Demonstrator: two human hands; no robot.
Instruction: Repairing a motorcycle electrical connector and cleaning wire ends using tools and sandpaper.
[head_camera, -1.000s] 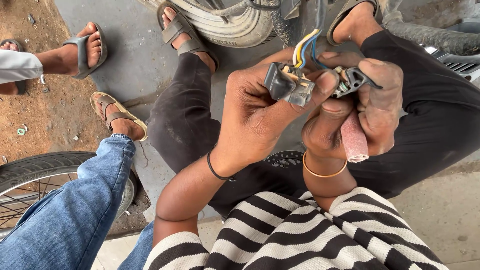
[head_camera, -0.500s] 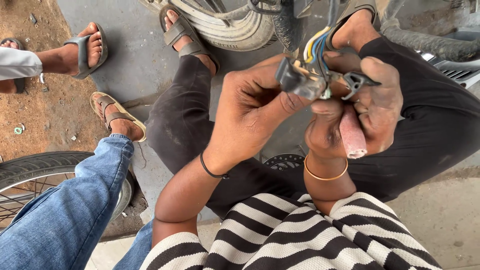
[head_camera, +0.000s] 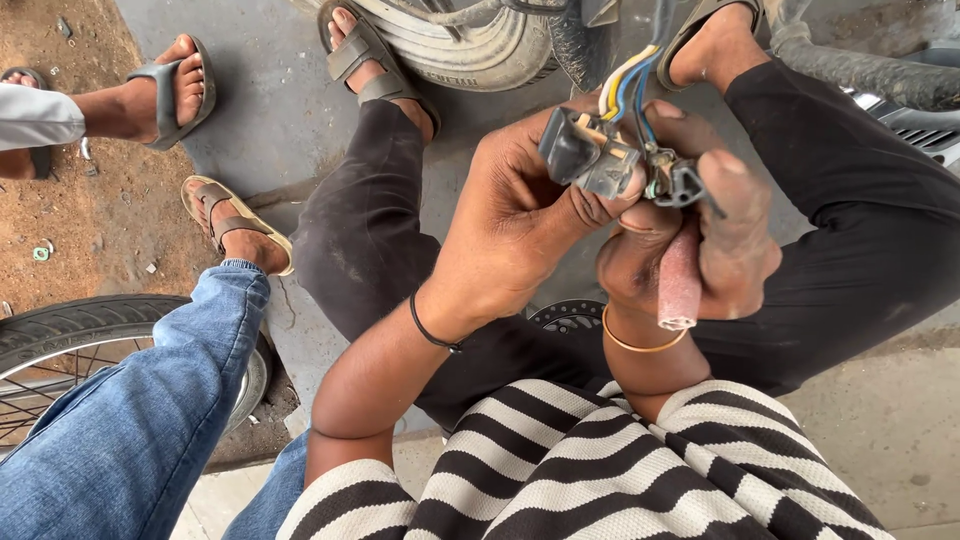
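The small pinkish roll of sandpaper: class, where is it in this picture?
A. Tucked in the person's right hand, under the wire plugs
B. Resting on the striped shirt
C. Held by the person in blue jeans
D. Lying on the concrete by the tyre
A: the sandpaper roll sits gripped in the right hand, just below the grey plug that the left hand pinches.
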